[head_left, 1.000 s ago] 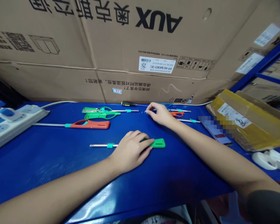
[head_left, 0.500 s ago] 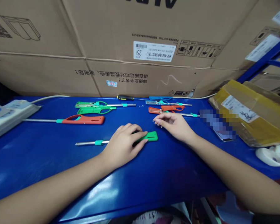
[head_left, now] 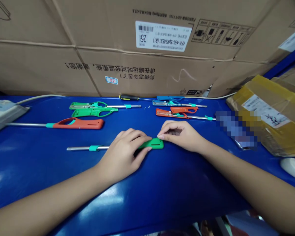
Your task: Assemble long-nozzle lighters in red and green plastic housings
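Observation:
A green long-nosed lighter (head_left: 154, 143) with a metal tube (head_left: 78, 148) lies on the blue table (head_left: 162, 186). My left hand (head_left: 123, 154) rests on its handle with fingers curled over it, holding it down. My right hand (head_left: 182, 134) is at the handle's right end, fingers curled together, fingertips touching the green plastic. Whether those fingers pinch anything is hidden.
Behind lie an orange lighter (head_left: 76, 123), an opened green one (head_left: 93, 109), an opened orange one (head_left: 179, 112), a blue one (head_left: 169, 98), a screwdriver (head_left: 129, 97) and tiny screws (head_left: 147, 107). Cardboard boxes (head_left: 137, 49) wall the back. A power strip (head_left: 2, 111) is left, a yellow package (head_left: 267, 111) right.
My right hand came back from the far side of the table, near the tiny screws, to the end of the green handle. My left hand stayed on the lighter.

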The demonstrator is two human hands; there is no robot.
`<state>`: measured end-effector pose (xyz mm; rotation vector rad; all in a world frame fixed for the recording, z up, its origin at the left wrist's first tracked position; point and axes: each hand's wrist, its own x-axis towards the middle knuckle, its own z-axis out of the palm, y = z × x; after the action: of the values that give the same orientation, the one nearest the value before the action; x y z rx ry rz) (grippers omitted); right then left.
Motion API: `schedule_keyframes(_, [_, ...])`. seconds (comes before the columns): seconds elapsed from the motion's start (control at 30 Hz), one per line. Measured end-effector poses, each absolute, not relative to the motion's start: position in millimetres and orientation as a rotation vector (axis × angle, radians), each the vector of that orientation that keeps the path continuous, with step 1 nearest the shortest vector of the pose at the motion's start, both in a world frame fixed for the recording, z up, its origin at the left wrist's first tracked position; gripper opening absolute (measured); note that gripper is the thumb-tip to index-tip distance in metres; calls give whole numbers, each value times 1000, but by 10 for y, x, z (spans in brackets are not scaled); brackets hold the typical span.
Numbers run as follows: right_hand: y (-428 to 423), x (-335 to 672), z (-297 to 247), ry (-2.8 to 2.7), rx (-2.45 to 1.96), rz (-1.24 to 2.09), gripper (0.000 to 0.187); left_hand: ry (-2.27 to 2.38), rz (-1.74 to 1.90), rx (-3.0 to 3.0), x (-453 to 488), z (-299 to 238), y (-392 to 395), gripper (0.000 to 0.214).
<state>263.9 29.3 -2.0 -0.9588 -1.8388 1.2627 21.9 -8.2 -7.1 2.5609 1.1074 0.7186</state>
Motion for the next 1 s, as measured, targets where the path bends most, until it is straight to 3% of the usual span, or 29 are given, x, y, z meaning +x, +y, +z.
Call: schedule_keyframes(1.0, [371,2762,-71,-2086,-866,1223,13,1103,746,2563,228,-88,-59,23])
